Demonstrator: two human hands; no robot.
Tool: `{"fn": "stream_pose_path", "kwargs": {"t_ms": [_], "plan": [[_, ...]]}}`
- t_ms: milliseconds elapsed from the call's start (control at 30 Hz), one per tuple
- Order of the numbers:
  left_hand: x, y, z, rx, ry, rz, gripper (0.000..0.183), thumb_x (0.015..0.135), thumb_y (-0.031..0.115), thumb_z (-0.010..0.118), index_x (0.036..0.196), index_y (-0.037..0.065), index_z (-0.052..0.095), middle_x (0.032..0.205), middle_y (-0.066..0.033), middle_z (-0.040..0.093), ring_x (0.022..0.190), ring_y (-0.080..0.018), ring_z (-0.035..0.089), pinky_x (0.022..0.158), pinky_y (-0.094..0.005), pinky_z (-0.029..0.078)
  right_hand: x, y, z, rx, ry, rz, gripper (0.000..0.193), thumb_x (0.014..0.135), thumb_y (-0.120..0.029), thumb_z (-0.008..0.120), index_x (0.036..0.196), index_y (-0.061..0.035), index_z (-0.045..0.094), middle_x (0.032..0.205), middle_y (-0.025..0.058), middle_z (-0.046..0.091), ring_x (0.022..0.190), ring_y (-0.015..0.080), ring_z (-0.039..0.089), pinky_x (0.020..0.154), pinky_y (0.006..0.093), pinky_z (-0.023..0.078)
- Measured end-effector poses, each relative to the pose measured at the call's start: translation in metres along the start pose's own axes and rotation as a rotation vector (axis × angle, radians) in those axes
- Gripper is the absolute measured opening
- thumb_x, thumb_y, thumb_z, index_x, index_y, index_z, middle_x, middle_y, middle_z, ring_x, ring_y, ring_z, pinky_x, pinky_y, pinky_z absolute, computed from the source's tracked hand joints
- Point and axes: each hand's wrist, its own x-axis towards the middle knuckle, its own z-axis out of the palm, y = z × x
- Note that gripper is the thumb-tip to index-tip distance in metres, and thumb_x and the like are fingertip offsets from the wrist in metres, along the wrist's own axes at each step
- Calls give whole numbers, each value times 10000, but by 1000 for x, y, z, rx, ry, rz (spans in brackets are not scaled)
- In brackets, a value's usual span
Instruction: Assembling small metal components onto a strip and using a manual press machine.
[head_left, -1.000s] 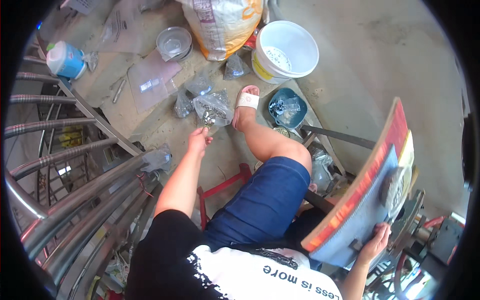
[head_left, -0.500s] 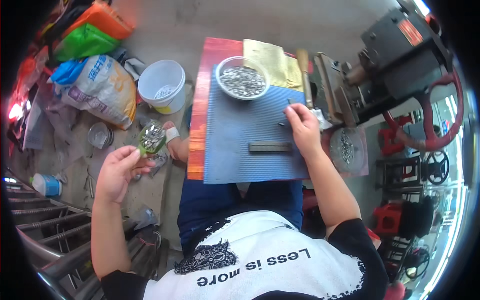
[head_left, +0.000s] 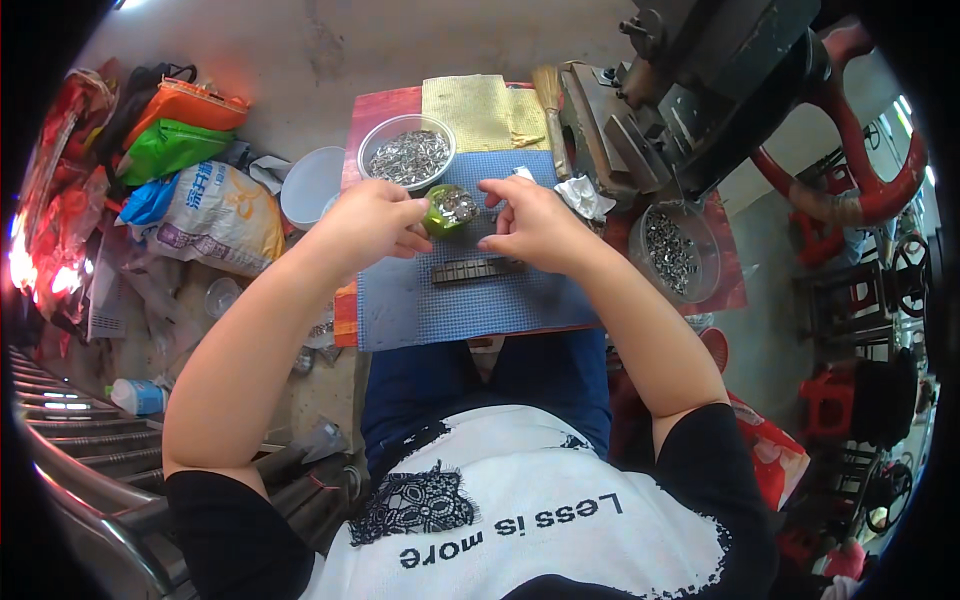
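Note:
My left hand (head_left: 375,225) is closed on a small green scoop (head_left: 437,217) filled with shiny metal bits, held over the blue ribbed mat (head_left: 470,315). Just right of the scoop is my right hand (head_left: 535,225), thumb and fingers apart, with nothing visible between them. Below both hands, a dark slotted metal bar (head_left: 465,271) lies on the mat, its right end close under my right hand. Behind the scoop stands a clear round bowl (head_left: 366,133) full of small metal pieces.
A yellow textured cloth (head_left: 465,108) and a brush (head_left: 553,115) lie at the far edge. On the right are a heavy machine (head_left: 715,95), crumpled white paper (head_left: 583,197) and another clear tub (head_left: 712,262) of metal pieces. A white bucket (head_left: 308,185) and stuffed sacks (head_left: 225,215) stand left.
My left hand has brought the green scoop from left of the table to over the mat. My right hand has moved left toward it, its fingers now spread. The view has shifted.

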Motion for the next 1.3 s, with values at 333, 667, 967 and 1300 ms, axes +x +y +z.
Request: {"fn": "stream_pose_path", "kwargs": {"t_ms": [333, 667, 967, 1300], "plan": [[25, 55, 37, 1087, 142, 240, 314, 899, 186, 590, 743, -74, 672, 861, -227, 703, 763, -296, 726, 715, -399, 570, 19, 17, 14, -182, 117, -61, 539, 730, -119, 821, 1210, 24, 622, 1099, 200, 601, 989, 341, 613, 906, 387, 503], [8, 70, 74, 1472, 137, 353, 116, 820, 105, 635, 822, 10, 701, 848, -194, 697, 828, -350, 704, 754, -437, 570, 13, 20, 9, -61, 146, 19, 505, 724, -98, 802, 1185, 21, 635, 1159, 236, 588, 1101, 393, 591, 995, 403, 485], [-22, 63, 85, 1525, 295, 536, 73, 800, 46, 648, 864, 11, 648, 906, -193, 665, 810, -340, 700, 695, -423, 572, 6, 30, 1, 15, 167, -29, 442, 747, -35, 701, 1184, 17, 663, 1180, 214, 607, 1122, 363, 602, 1005, 392, 484], [-59, 32, 42, 1225, 563, 731, 143, 902, 118, 641, 849, -9, 603, 964, -176, 651, 862, -333, 672, 737, -415, 537, 5, 31, 6, -64, 230, -133, 201, 842, -73, 717, 1033, -12, 718, 988, 111, 642, 838, 240, 651, 781, 343, 529]]}}
